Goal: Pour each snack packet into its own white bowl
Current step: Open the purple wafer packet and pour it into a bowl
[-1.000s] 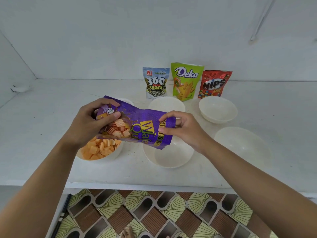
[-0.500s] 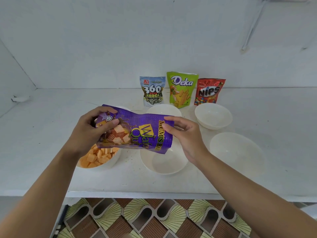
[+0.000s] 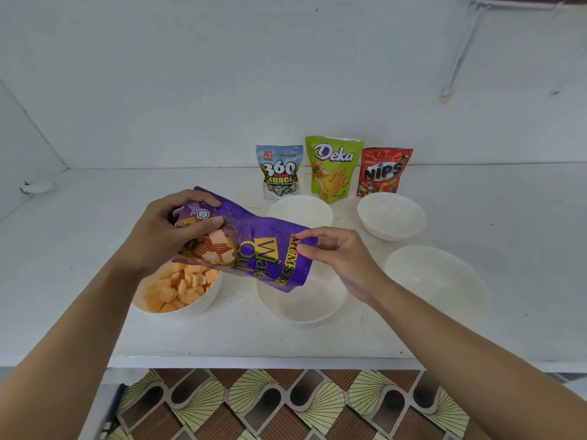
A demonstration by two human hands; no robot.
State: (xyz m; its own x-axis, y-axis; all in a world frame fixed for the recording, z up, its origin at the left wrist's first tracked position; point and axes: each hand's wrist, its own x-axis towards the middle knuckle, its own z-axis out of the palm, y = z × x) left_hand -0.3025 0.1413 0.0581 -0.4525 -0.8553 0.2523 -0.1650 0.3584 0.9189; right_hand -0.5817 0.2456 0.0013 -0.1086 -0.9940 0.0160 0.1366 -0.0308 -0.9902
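Observation:
A purple wafer packet (image 3: 254,246) lies tilted above the counter, held by both hands. My left hand (image 3: 165,236) grips its left end over a white bowl (image 3: 203,304) filled with orange wafer cubes (image 3: 181,285). My right hand (image 3: 340,258) pinches the packet's right end above an empty white bowl (image 3: 301,304). Three more empty white bowls stand at the back middle (image 3: 300,211), back right (image 3: 391,215) and right (image 3: 435,281). Against the wall stand a 360 Kuaci packet (image 3: 280,171), a green Deka packet (image 3: 333,168) and a red Nips packet (image 3: 384,171).
Everything rests on a white counter (image 3: 79,249) backed by a white wall. The counter's front edge runs across the lower part of the view, with patterned brown and yellow floor tiles (image 3: 270,404) below. Crumbs dot the counter between the two near bowls.
The view has tilted up a little, so everything sits lower in the frame. Both hands keep hold of the purple packet; my right fingers have shifted to pinch its edge.

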